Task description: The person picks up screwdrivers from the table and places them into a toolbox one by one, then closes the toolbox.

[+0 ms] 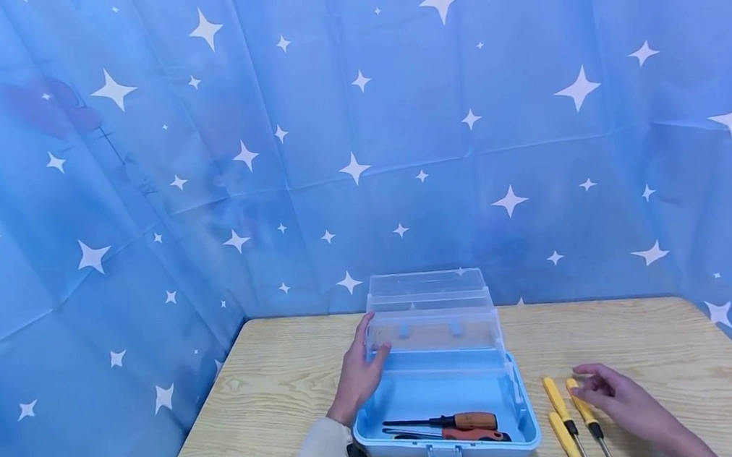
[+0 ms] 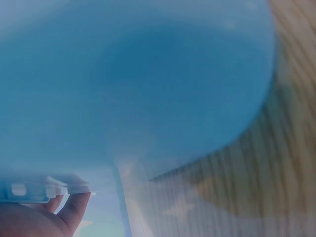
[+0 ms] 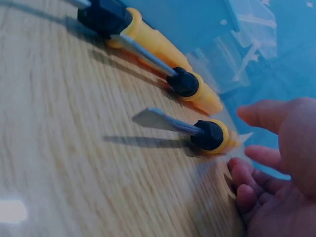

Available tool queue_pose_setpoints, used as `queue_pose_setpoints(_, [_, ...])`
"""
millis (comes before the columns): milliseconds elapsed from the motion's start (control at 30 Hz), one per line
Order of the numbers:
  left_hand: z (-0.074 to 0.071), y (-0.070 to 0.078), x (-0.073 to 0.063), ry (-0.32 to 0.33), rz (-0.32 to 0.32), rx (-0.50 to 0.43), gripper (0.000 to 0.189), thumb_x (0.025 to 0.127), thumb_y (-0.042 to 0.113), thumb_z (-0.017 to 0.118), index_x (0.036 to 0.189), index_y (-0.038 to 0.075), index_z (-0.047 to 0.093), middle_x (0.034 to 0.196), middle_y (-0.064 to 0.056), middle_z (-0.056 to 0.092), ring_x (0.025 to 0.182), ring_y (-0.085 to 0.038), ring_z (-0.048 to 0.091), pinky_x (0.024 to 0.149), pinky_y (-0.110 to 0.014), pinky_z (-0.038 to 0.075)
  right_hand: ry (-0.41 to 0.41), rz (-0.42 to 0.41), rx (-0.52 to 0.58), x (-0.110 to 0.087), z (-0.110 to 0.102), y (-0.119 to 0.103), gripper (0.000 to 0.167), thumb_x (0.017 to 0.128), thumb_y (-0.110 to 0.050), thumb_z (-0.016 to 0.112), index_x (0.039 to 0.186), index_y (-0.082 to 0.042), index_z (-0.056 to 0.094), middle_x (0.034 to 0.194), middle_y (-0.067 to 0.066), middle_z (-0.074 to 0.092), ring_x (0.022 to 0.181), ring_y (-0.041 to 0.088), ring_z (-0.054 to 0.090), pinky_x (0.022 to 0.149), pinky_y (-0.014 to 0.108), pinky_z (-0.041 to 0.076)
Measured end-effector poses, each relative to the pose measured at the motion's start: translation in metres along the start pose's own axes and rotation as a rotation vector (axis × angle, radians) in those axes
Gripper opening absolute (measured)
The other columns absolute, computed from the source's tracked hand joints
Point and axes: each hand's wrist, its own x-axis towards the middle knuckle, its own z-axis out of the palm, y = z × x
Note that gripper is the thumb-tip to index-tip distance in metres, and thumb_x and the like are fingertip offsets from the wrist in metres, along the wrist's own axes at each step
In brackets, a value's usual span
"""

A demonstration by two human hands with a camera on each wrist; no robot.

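Loosely parted thumb and fingers of the right hand (image 1: 619,399) beside the handle of the rightmost yellow screwdriver (image 1: 584,409), with nothing visibly gripped; could not tell touching from just apart. Seemed to risk, through a glancing fingertip, rolling that handle out of reach or into the second yellow screwdriver (image 1: 556,397), just left of it. Pinched the clear lid (image 1: 436,326) at its left edge with the left hand (image 1: 356,376), thumb in front, other fingers mostly hidden. Likely risked dropping the lid through a slackened pinch, or tipping the blue box (image 1: 439,395) through a hard pull. Spotted the third yellow screwdriver (image 1: 566,439) nearer, right of the box; inside, along the near side, a brown-handled screwdriver (image 1: 474,421) and a red-handled screwdriver (image 1: 472,434). Noted underneath a wooden table (image 1: 275,381).
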Motion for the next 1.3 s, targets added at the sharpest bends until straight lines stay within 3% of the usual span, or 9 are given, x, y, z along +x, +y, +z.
queue_pose_setpoints(433, [-0.001,0.000,0.000,-0.009,0.008,0.005,0.059,0.101,0.039,0.054,0.152,0.046,0.026,0.157,-0.001,0.039,0.140,-0.033,0.042,0.107,-0.064,0.039,0.010,0.003,-0.033,0.001,0.010,0.002,0.068,0.095,-0.033,0.065,0.140,0.011,0.040,0.097,0.008,0.054,0.073,0.011,0.046,0.057,0.027,0.041])
queue_pose_setpoints(767, [-0.001,0.000,0.000,-0.003,0.002,0.016,0.060,0.099,0.051,0.052,0.152,0.047,0.026,0.156,0.001,0.040,0.141,-0.031,0.042,0.108,-0.063,0.038,0.035,-0.022,-0.062,0.001,0.015,0.003,0.063,0.092,-0.028,0.070,0.137,0.009,0.044,0.088,0.006,0.053,0.069,0.011,0.045,0.056,0.027,0.038])
queue_pose_setpoints(1300, [0.001,0.000,0.001,0.007,-0.013,0.014,0.060,0.099,0.050,0.052,0.153,0.046,0.025,0.157,0.001,0.039,0.141,-0.032,0.041,0.108,-0.063,0.038,0.058,-0.022,-0.086,-0.002,0.017,0.000,0.060,0.092,-0.026,0.070,0.136,0.007,0.047,0.087,0.006,0.052,0.067,0.011,0.043,0.055,0.027,0.037])
